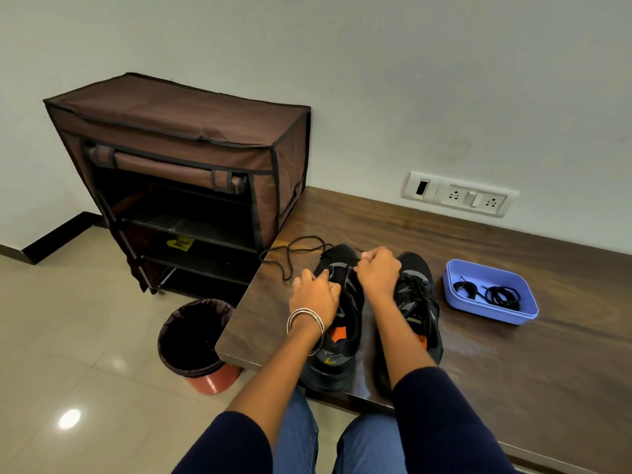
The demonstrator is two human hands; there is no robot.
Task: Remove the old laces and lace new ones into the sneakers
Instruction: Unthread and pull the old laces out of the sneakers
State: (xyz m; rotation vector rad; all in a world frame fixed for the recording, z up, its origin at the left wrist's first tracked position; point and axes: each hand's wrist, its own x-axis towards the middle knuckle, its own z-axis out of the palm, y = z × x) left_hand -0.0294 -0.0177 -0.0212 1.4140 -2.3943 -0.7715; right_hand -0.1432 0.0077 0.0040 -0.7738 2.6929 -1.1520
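Observation:
Two black sneakers stand side by side on the wooden table (513, 354), toes pointing away from me. My left hand (313, 295) grips the left sneaker (337, 350) at its left eyelet side. My right hand (378, 270) is curled over the same shoe's toe end and pinches the black lace (290, 249), which trails in loose loops to the table's left corner. The right sneaker (419, 299) still carries its crossed black laces. A blue tray (526, 313) at the right holds two coiled black laces (502, 295).
A brown fabric shoe rack (191, 165) with open shelves stands left of the table against the wall. A dark-lined bin (196, 340) sits on the tiled floor by the table's left corner. A socket plate (458, 195) is on the wall behind.

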